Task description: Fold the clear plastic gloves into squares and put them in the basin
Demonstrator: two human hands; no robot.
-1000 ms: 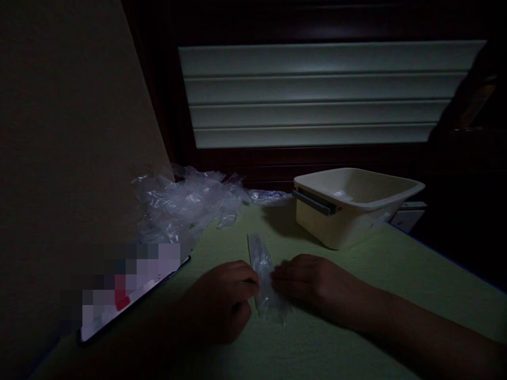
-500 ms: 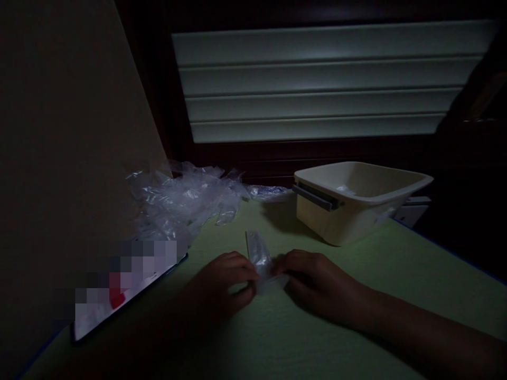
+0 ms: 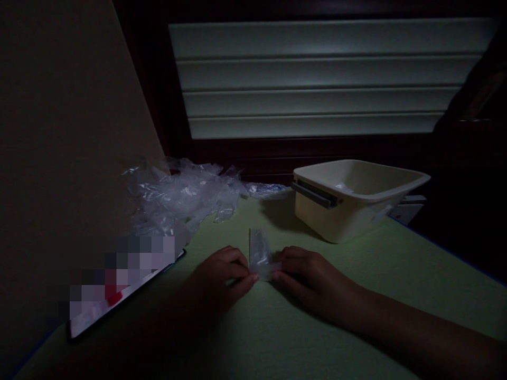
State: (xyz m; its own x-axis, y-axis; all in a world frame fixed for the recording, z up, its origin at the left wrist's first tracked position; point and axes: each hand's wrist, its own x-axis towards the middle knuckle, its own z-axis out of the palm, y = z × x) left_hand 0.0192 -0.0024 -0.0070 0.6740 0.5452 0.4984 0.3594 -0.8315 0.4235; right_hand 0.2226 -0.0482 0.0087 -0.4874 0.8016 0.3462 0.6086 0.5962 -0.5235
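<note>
A small clear plastic bag [image 3: 260,250] stands out against the green tabletop, between my two hands. My left hand [image 3: 225,274] pinches its lower left corner between thumb and fingers. On the other side, my right hand [image 3: 304,272] grips the lower right edge, fingers closed on the film. The near end of the bag is pulled flat between the hands, while its upper part points away from me. Dim light hides whether anything is inside the bag.
A heap of clear plastic bags [image 3: 186,195] lies at the back left against the wall. At the back right stands a cream plastic bin [image 3: 336,219] with a grey handle and some clear plastic inside. A tablet-like screen [image 3: 130,295], partly blurred out, leans at the left.
The near end of the bag, loose and slanted before, is now straighter and flatter between my hands. My right hand has shifted slightly, and the view has tilted a little.
</note>
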